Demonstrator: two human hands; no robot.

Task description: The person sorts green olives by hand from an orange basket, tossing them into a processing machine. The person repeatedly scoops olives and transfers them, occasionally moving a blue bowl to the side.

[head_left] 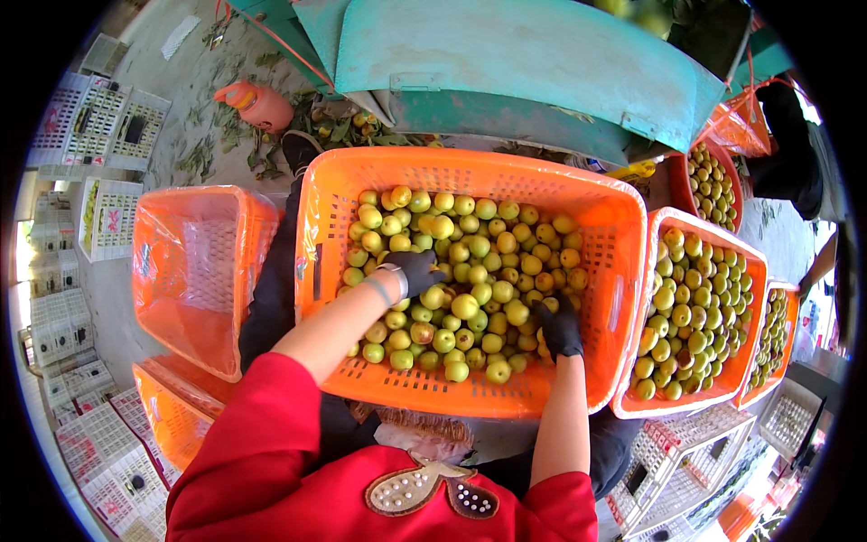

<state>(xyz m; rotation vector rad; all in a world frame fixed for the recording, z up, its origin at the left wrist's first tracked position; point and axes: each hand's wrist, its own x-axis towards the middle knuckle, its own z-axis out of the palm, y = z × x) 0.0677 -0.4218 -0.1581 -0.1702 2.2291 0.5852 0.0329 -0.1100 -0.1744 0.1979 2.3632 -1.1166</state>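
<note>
A large orange plastic crate [470, 172], lined with clear film, stands in front of me. Inside lies a heap of round yellow-green fruits [465, 307] that look like jujubes, some with brown patches. My left hand [414, 273], in a black glove, rests in the middle-left of the heap. Its fingers curl down among the fruits, and whatever they hold is hidden. At the heap's right side is my right hand [560, 330], also gloved in black. Its fingers are bent around a fruit by the crate's right wall.
More orange crates of fruit [695, 307] line the right side. An orange crate [190, 280] with film lining stands left. Ahead is a teal metal machine [515, 63]; an orange-red gas cylinder [257, 104] lies near fallen leaves. White crates [90, 452] are stacked left. Another person stands far right.
</note>
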